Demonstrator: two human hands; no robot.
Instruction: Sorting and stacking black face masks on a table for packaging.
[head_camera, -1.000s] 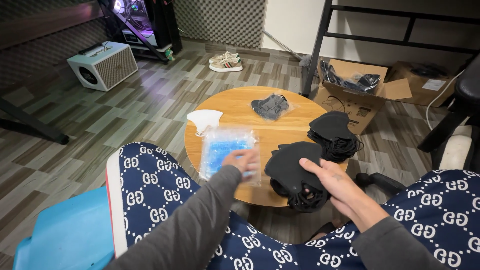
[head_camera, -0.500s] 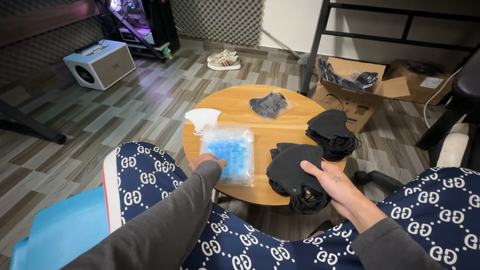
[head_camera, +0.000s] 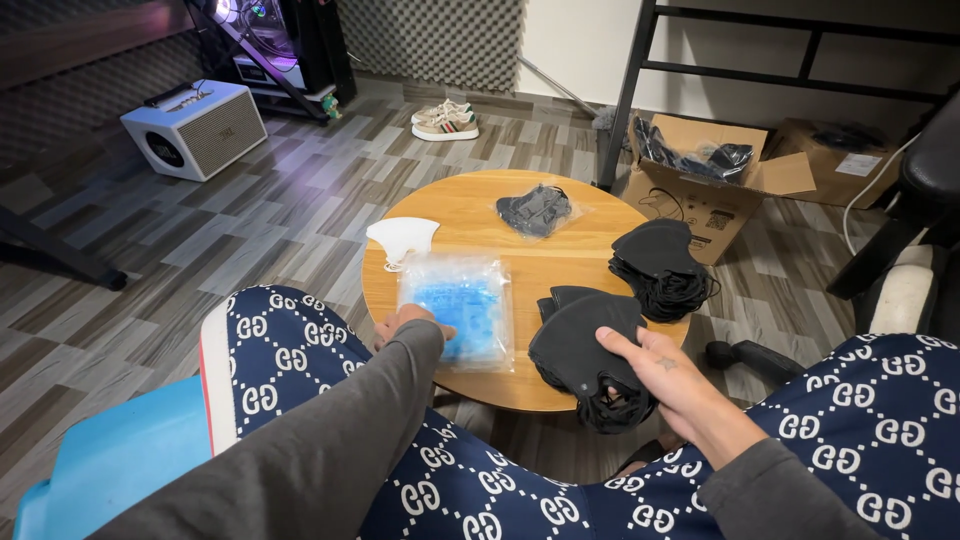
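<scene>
- On the round wooden table (head_camera: 470, 205), the landmark for all that follows, a clear packet of blue masks (head_camera: 458, 305) is lying at the near left part of the top; its long axis is running from the table's near edge toward the far edge.
- At the table's near-left rim the left hand (head_camera: 405, 325) is resting its fingertips on the packet's near corner; it is touching rather than gripping, and the knuckles are mostly hidden by the grey sleeve, so how firmly it presses cannot be told.
- Over the table's near-right edge the right hand (head_camera: 660, 375) is pinching a stack of black masks (head_camera: 585, 350), thumb on top; their ear loops are hanging below the rim.
- The packet is lying just ahead of the left hand and to the left of the right hand, so the left hand is the nearer one.
- Toward the table's right side a second pile of black masks (head_camera: 660, 265) is sitting apart from the held stack; at the far side a small bagged dark mask (head_camera: 535, 210) is lying; at the left edge a white mask (head_camera: 402, 238) is resting beyond the packet.
- Beyond the table an open cardboard box (head_camera: 700, 175) is standing on the floor.
</scene>
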